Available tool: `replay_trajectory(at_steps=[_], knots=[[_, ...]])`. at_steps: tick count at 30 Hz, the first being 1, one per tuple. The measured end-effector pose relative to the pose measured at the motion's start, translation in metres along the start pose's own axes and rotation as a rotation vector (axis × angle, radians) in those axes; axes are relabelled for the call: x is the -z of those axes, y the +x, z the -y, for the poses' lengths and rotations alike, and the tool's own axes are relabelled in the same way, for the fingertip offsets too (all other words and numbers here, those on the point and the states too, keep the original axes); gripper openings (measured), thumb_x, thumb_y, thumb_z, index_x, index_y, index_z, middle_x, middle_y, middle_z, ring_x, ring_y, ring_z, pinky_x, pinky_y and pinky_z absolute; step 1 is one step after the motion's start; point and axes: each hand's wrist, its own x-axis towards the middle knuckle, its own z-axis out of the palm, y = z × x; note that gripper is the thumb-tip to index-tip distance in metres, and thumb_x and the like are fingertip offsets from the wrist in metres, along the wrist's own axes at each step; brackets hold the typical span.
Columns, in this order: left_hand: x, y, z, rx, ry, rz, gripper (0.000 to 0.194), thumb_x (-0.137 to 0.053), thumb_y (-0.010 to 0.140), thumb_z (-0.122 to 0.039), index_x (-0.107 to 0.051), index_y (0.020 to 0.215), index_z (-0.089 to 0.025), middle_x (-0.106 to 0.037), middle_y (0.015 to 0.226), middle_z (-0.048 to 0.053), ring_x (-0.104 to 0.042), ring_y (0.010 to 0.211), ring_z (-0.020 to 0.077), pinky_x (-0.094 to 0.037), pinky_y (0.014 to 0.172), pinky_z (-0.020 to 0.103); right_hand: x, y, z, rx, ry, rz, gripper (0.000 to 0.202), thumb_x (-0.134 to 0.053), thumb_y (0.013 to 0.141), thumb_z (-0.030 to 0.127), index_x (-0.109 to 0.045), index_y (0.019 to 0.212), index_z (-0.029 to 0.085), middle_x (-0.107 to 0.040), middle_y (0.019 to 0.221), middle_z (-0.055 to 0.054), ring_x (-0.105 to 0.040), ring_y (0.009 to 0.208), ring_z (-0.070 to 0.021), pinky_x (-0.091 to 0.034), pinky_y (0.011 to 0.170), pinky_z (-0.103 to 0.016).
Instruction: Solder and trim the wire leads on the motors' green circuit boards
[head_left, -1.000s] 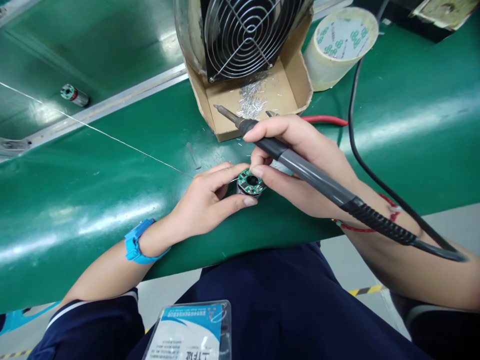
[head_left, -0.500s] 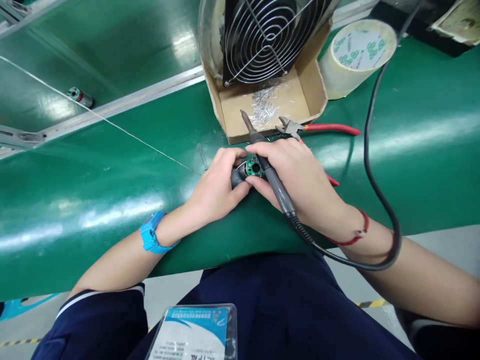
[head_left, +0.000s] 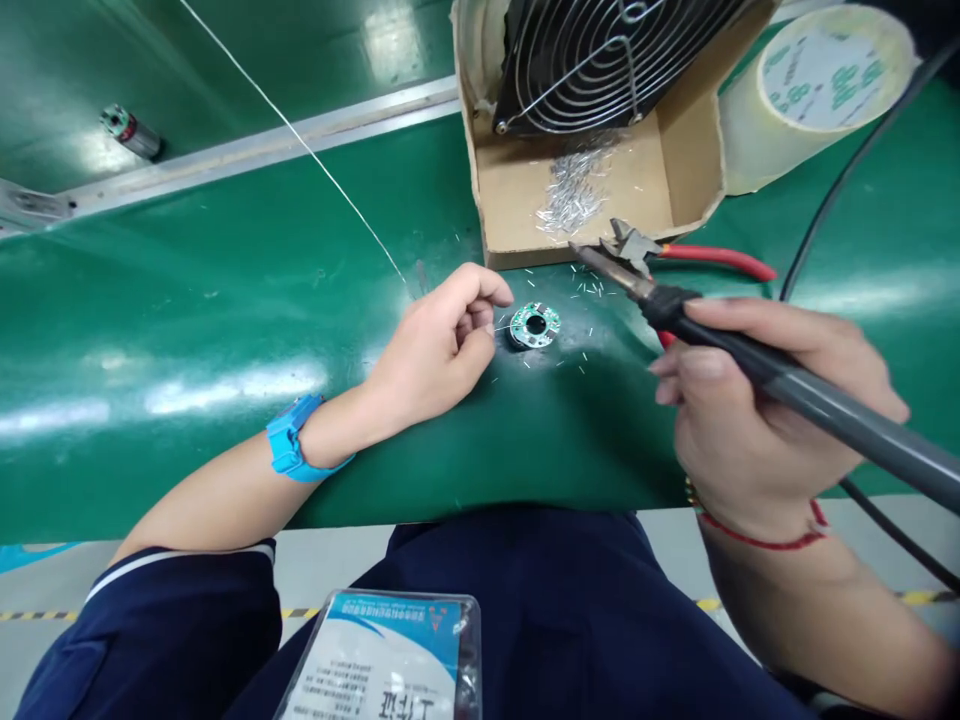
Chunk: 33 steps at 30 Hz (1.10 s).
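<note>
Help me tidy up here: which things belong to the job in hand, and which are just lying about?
Job in hand:
- iron, in the right hand
- wire, in the left hand
- round board

Seemingly lying about:
- pliers
- tape roll
- far cylinder

Fan [head_left: 600, 62] (partly) beyond top edge

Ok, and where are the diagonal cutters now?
In the head view, the diagonal cutters lie right of centre, jaws at the front edge of the cardboard box, near the soldering iron held in the right hand.
</note>
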Motion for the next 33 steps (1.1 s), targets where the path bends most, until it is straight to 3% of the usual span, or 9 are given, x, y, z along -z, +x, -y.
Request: replay_trajectory(at_steps=[3,6,11,18,23,26,33], knots=[[0.001,0.000,0.000,0.001,0.010,0.003,0.032,-0.048,0.076,0.000,-0.056,0.100,-0.020,-0.053,0.076,-0.003,-0.047,0.065,0.0085,-0.040,0.058,0.025,0.000,-0.008,0.000,0.019,0.143,-0.083,0.019,-0.074,0.080,0.025,-0.078,0.099,0.025,-0.069,0.064,0.000,-0.061,0.048,-0.0114,-0.045,0.039,-0.023],[0.001,0.001,0.002,0.011,0.006,0.007,0.032,-0.048,0.075,-0.002,-0.056,0.100,-0.021,-0.052,0.075,-0.003,-0.046,0.063,0.0088,-0.039,0.057,0.026,-0.003,-0.010,0.002,-0.027,0.279,-0.037,0.017,-0.073,0.081,0.022,-0.078,0.098,0.023,-0.066,0.057,0.002,-0.061,0.043,-0.0116,-0.042,0.031,-0.019],[0.000,0.001,0.003,0.024,0.015,0.004,0.032,-0.049,0.075,-0.004,-0.057,0.101,-0.022,-0.052,0.076,-0.002,-0.048,0.065,0.0092,-0.039,0.058,0.026,-0.002,-0.010,0.006,-0.081,0.261,0.048,0.018,-0.073,0.080,0.019,-0.076,0.098,0.021,-0.069,0.061,0.001,-0.062,0.044,-0.0123,-0.044,0.032,-0.018],[-0.005,0.004,0.000,0.036,-0.009,0.043,0.030,-0.047,0.078,-0.003,-0.056,0.101,-0.021,-0.054,0.076,-0.002,-0.047,0.062,0.0084,-0.040,0.057,0.025,0.005,-0.011,0.006,-0.015,0.132,0.092,0.023,-0.076,0.078,0.017,-0.076,0.100,0.021,-0.070,0.063,0.001,-0.066,0.049,-0.0137,-0.048,0.036,-0.021],[-0.005,0.010,0.002,0.007,0.048,0.151,0.045,-0.059,0.078,-0.005,-0.056,0.120,-0.022,-0.057,0.096,0.002,-0.055,0.078,0.0130,-0.048,0.068,0.028,0.007,-0.011,0.000,0.085,0.040,0.030,0.020,-0.081,0.075,0.026,-0.078,0.095,0.022,-0.072,0.064,0.001,-0.068,0.051,-0.0149,-0.046,0.037,-0.025],[-0.005,0.013,0.003,-0.002,0.103,0.207,0.046,-0.068,0.078,-0.008,-0.060,0.120,-0.024,-0.057,0.099,0.003,-0.059,0.091,0.0186,-0.051,0.078,0.033,0.008,-0.005,0.001,0.045,0.024,0.060,0.017,-0.082,0.075,0.027,-0.078,0.091,0.022,-0.071,0.063,0.001,-0.067,0.049,-0.0149,-0.043,0.034,-0.025],[-0.007,0.012,0.005,-0.008,0.133,0.183,0.037,-0.073,0.081,-0.012,-0.063,0.114,-0.023,-0.058,0.095,0.002,-0.060,0.091,0.0192,-0.052,0.083,0.034,0.013,0.006,0.017,-0.077,0.002,0.137,0.018,-0.078,0.080,0.035,-0.075,0.087,0.018,-0.066,0.056,0.001,-0.061,0.045,-0.0103,-0.042,0.037,-0.024]])
